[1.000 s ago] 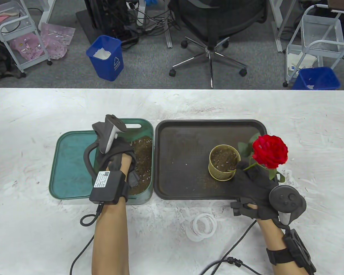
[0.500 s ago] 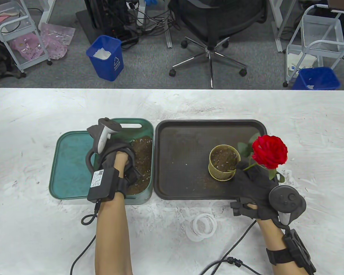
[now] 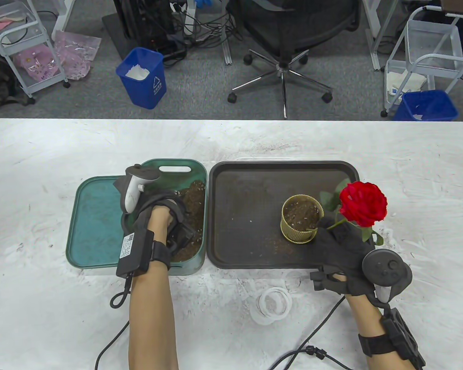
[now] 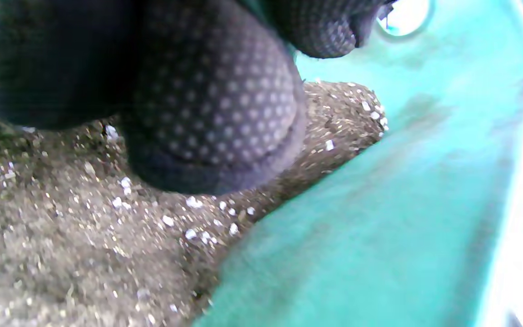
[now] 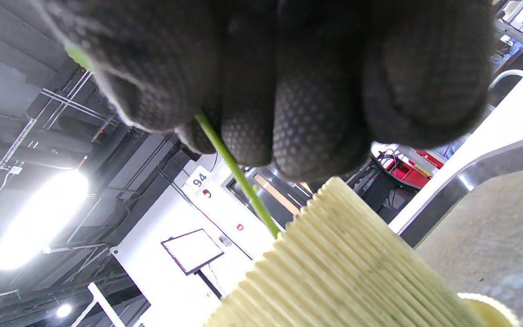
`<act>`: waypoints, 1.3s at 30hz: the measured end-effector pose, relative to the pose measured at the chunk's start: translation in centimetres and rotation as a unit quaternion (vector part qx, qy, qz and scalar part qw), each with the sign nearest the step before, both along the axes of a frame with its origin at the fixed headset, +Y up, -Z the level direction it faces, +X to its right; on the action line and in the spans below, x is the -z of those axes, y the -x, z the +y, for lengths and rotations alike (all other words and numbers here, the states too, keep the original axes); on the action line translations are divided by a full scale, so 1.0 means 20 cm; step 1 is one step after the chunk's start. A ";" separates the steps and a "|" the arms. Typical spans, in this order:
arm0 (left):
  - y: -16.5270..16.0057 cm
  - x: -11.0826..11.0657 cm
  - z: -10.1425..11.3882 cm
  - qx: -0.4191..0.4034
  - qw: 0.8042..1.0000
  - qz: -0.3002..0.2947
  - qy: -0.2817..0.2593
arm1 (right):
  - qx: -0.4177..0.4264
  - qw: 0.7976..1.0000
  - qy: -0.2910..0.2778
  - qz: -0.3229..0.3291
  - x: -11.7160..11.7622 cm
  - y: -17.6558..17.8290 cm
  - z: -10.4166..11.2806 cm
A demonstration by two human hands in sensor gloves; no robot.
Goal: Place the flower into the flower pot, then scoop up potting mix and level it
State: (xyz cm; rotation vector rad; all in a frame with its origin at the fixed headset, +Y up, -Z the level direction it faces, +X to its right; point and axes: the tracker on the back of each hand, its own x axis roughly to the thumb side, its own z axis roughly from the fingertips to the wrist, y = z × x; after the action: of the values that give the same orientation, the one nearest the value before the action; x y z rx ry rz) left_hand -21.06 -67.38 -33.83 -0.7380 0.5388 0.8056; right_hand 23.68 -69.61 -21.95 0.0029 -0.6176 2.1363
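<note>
Currently, left hand [image 3: 160, 210] fingers curl into brown potting mix [image 3: 191, 200], left of ribbed yellow flower pot [image 3: 301, 218]; right hand [image 3: 341, 250] pinches red rose stem [image 5: 239, 175].

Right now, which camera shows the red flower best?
The table view: the whole red flower shows there, bloom, leaves and stem, held by the right hand beside the flower pot. The right wrist view shows only its green stem between the fingers. The left wrist view shows none of it.

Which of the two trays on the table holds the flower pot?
The dark tray on the right holds the flower pot; the green tray holds none.
</note>
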 end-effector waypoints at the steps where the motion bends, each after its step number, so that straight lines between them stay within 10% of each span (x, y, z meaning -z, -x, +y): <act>1: 0.00 -0.01 0.00 -0.011 1.000 0.001 -0.002 | 0.000 1.000 0.000 0.001 0.00 0.00 0.00; 20: 0.09 -0.21 0.08 -0.196 0.975 0.094 -0.052 | 0.001 1.000 0.000 0.001 0.00 0.00 0.00; 39: 0.08 -0.41 0.41 -0.274 0.947 0.041 -0.162 | 0.004 1.000 0.002 0.002 0.00 0.00 0.00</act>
State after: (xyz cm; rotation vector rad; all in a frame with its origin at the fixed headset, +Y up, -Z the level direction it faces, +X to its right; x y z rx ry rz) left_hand -22.68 -59.28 -25.64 -0.5511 0.2585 1.4106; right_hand 23.78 -69.69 -21.94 0.0023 -0.6096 2.1300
